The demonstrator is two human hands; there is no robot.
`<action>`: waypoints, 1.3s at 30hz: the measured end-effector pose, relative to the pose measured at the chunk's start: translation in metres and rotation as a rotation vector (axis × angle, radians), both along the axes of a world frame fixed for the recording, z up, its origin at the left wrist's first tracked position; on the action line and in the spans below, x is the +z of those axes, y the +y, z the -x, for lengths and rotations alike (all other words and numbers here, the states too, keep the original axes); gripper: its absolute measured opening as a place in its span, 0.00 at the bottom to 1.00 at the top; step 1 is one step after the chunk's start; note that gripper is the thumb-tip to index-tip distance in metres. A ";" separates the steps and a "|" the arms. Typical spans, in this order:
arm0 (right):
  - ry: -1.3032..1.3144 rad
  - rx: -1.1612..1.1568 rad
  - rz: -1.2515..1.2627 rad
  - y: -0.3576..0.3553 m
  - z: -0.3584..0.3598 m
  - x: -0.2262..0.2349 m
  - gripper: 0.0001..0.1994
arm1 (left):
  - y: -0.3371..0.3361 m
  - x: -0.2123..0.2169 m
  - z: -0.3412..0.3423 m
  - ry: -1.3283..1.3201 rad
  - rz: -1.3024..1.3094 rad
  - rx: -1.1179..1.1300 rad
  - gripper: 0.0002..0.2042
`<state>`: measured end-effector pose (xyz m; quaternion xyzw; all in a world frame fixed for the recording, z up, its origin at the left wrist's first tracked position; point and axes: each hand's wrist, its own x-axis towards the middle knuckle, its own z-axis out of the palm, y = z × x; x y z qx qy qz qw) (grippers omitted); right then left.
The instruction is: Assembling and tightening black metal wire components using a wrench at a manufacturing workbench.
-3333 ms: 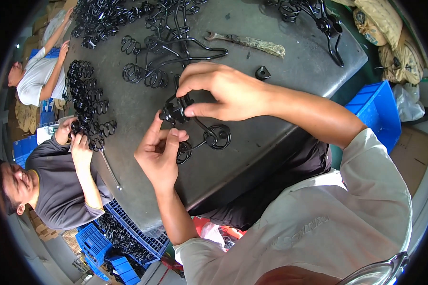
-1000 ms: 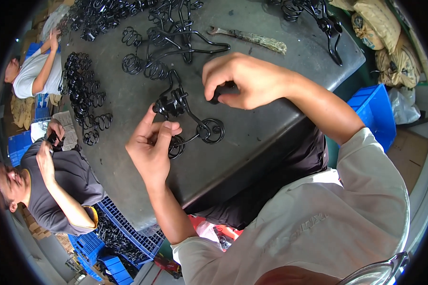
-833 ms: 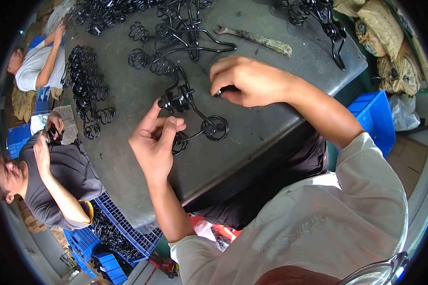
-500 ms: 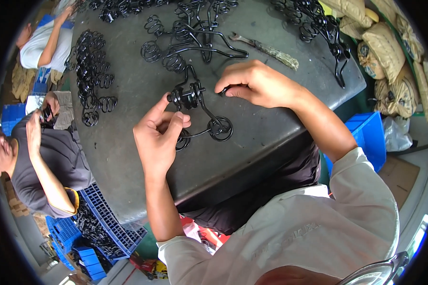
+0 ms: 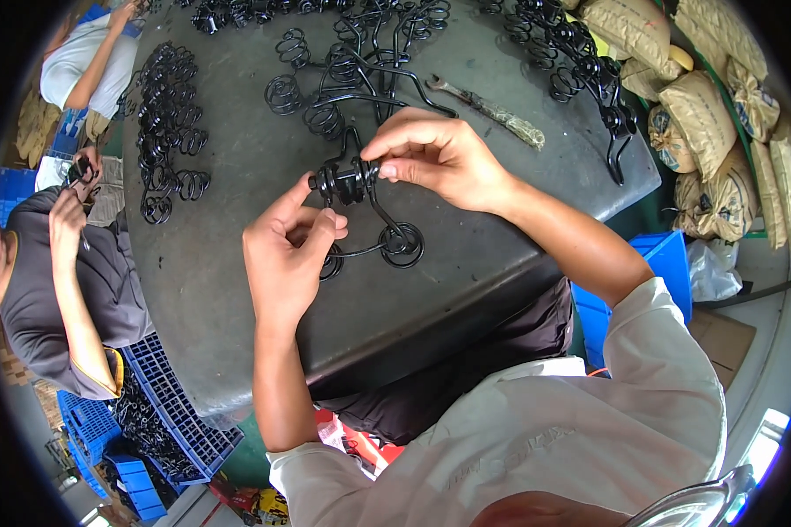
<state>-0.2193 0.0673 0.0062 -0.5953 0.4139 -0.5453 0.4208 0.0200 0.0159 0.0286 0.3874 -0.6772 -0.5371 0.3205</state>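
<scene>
A black bent-wire spring assembly (image 5: 350,183), with coils at its near end and a clamp-like middle, rests on the dark table. My left hand (image 5: 283,250) is closed on its left side, the index finger against the end of the cross bolt and the thumb below. At the bolt's right end my right hand (image 5: 439,162) is closed in a pinch, thumb and fingertips touching there. A small dark piece sits between those fingertips, mostly hidden, so its kind does not show.
More black spring assemblies lie at the table's far middle (image 5: 360,70), left (image 5: 169,123) and far right (image 5: 580,70). A wrench with a wrapped handle (image 5: 488,110) lies beyond my right hand. Co-workers sit at the left. A blue bin (image 5: 664,272) and sacks (image 5: 712,114) stand to the right.
My right hand has moved left with the small dark piece, from beside the spring assembly onto the bolt's right end. The left hand keeps its hold.
</scene>
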 end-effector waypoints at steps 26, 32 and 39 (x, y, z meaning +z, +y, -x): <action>0.115 -0.207 0.007 0.008 -0.011 -0.006 0.11 | 0.007 0.000 0.001 -0.116 0.114 -0.003 0.22; 0.149 -0.184 0.022 0.006 -0.008 -0.007 0.10 | 0.018 0.024 0.023 -0.191 0.134 0.124 0.20; 0.174 -0.164 0.023 0.008 -0.009 -0.001 0.06 | 0.029 0.069 0.062 -0.948 0.445 0.226 0.27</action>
